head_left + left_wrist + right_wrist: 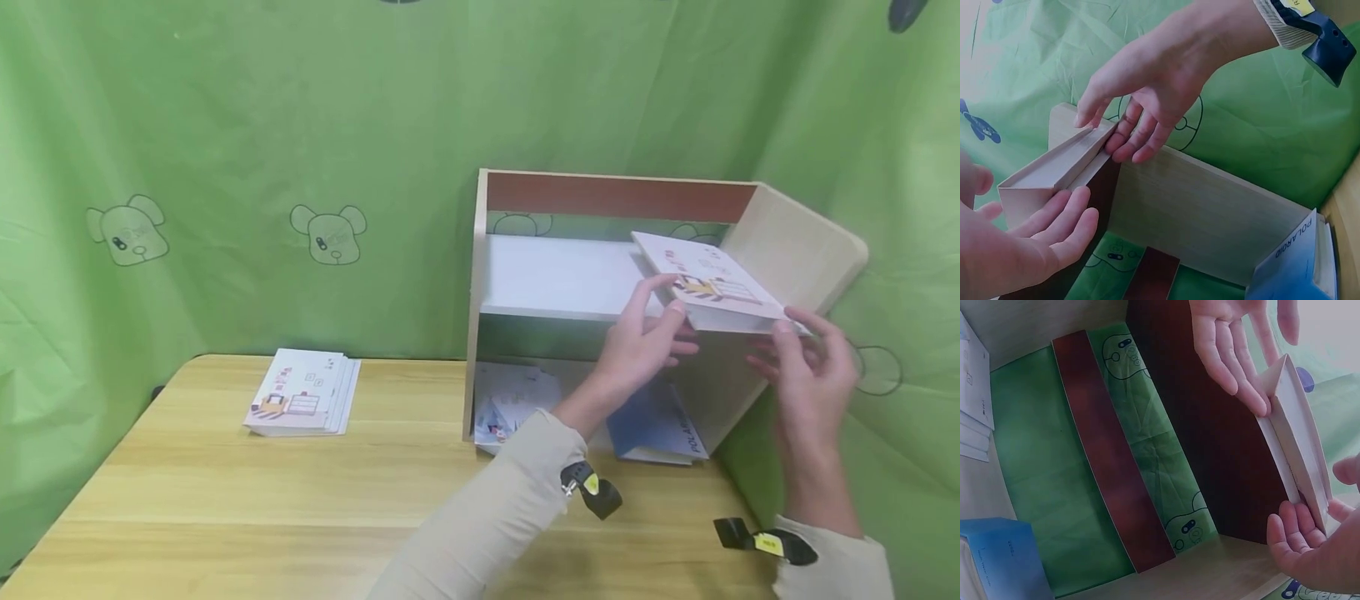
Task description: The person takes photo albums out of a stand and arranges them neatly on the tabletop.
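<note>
Both hands grip a white book [716, 279] with a small yellow truck drawing on its cover, above the right part of the upper shelf. The left hand [648, 333] holds its left edge, with the fingers [1063, 215] low against the book. At the near right corner, the right hand [813, 367] has its thumb above and its other fingers below, as the left wrist view shows. The book's page edge [1297, 425] faces the right wrist camera. Under them is the white upper shelf [558, 275] of a small wooden bookshelf [475, 333].
A blue book [652, 425] marked POLAROID lies at the right of the lower compartment. White books [517, 396] lie at its left. Farther left on the wooden table [262, 500] is a stack of white books [300, 387]. A green curtain [300, 125] hangs behind.
</note>
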### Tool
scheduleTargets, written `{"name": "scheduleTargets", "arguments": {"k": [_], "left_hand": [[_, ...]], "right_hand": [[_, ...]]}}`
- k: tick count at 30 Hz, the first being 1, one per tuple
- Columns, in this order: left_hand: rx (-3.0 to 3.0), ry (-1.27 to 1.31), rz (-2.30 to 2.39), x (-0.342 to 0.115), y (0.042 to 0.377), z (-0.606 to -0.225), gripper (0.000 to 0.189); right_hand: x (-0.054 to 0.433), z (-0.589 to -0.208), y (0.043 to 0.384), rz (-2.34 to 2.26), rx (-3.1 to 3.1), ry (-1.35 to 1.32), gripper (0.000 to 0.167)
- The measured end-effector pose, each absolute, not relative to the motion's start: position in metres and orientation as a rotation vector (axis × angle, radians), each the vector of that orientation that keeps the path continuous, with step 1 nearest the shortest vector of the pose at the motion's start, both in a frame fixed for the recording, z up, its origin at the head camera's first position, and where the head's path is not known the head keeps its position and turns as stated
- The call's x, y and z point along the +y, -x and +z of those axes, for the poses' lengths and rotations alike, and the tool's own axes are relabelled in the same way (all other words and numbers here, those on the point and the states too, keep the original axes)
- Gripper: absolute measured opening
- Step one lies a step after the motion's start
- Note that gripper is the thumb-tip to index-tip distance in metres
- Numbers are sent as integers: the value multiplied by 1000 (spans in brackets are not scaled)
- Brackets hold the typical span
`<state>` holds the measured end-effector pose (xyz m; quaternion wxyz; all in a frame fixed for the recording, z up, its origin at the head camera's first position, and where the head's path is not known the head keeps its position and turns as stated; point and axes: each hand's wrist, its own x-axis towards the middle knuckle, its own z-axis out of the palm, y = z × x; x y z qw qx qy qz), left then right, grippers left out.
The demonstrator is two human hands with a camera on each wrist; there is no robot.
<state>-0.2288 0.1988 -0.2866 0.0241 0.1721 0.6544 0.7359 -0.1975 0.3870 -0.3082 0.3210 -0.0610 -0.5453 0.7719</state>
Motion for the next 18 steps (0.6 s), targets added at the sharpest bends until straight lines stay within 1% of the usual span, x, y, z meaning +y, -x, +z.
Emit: {"name": "scheduleTargets", "arguments": {"k": [5, 10, 18], "left_hand": [[1959, -458, 2333, 204, 230, -285, 36], [1990, -384, 2365, 209, 230, -284, 30], [1982, -387, 2397, 213, 225, -284, 23]], "right_hand": [[388, -306, 199, 2062, -1390, 195, 39], [388, -304, 201, 2079, -1362, 224, 36], [390, -301, 197, 2085, -1355, 261, 31]]}}
